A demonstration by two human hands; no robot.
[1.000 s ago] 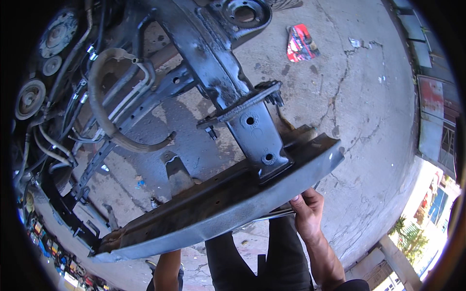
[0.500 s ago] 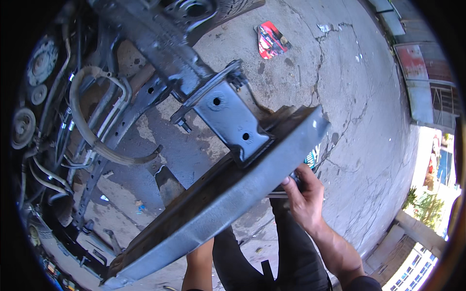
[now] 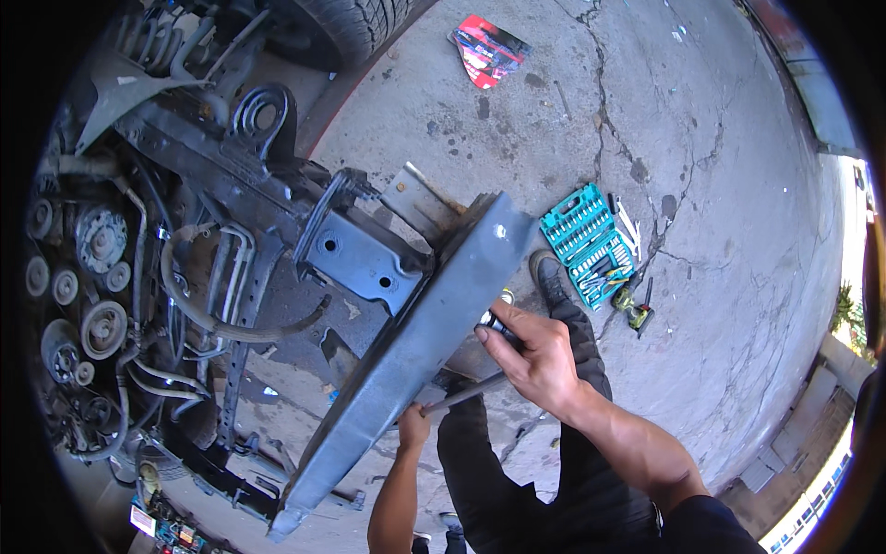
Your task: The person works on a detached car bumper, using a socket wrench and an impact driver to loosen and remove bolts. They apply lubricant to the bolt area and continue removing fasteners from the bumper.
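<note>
A long dark metal bumper beam slants across the middle, joined to a bracket with two holes on the vehicle frame. My right hand is closed by the beam's near side, round a dark tool with a shiny metal end; the fingers cover most of it. Lower down, my left hand is wrapped round the end of a grey metal bar, close to the beam's lower edge. That bar runs up toward my right hand. Whether bar and dark tool are one piece I cannot tell.
An open teal socket set lies on the concrete beyond my shoe, with a green cordless power tool beside it. A red package lies farther off. Engine pulleys and a bent hose fill the left.
The view has shifted, bringing the whole socket set and more of the engine into sight. My left hand and the grey bar, earlier hidden by the beam, now show.
</note>
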